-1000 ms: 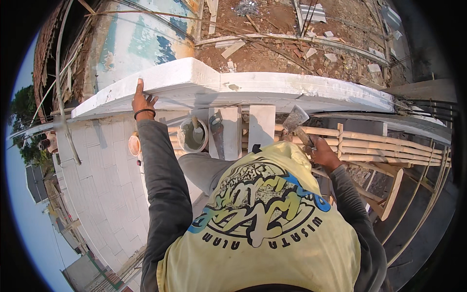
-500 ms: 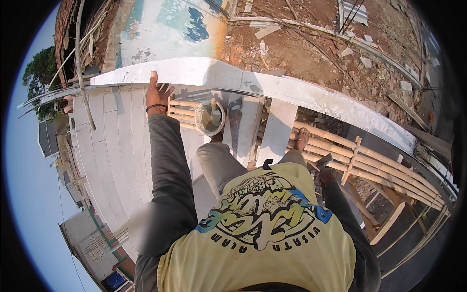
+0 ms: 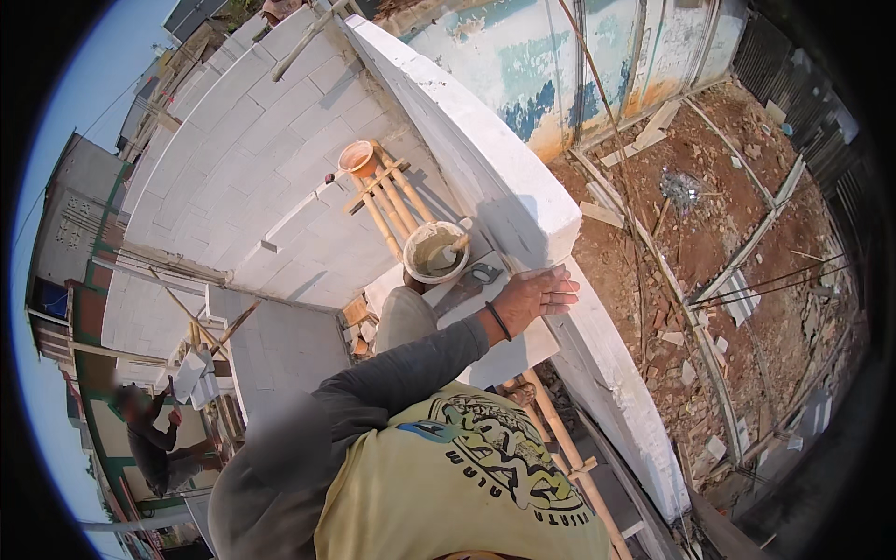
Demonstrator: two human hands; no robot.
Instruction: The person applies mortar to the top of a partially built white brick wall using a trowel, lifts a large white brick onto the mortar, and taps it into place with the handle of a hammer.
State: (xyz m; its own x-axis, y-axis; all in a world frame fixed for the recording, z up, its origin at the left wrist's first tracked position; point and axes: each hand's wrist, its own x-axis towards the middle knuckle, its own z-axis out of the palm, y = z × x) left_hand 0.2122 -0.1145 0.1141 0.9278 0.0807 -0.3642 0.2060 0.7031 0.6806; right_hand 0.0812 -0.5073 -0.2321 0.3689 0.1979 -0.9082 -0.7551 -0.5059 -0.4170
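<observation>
My left hand (image 3: 532, 301) reaches across my body to the white block wall (image 3: 611, 387) and is open, fingers stretched out. It lies at the wall's inner top edge, and I cannot tell whether it presses on it. Nothing is in it. Just left of it, a handsaw (image 3: 483, 273) with a dark handle lies by a pale board (image 3: 513, 359). Beyond that stands a bucket (image 3: 417, 245) of grey mortar, with a tool handle (image 3: 458, 244) sticking out. My right hand is not in view.
Bamboo poles (image 3: 560, 434) form the scaffold beneath me; more poles (image 3: 397, 201) hold an orange bucket (image 3: 357, 157). A tall block wall (image 3: 247, 159) rises at left. At lower left a co-worker (image 3: 154, 439) works. Rubble-strewn ground (image 3: 672, 308) lies beyond the wall.
The view has swung round, bringing the orange bucket and the co-worker into sight. My left hand has shifted nearer along the wall. My right hand, holding a flat-bladed tool earlier, has left view.
</observation>
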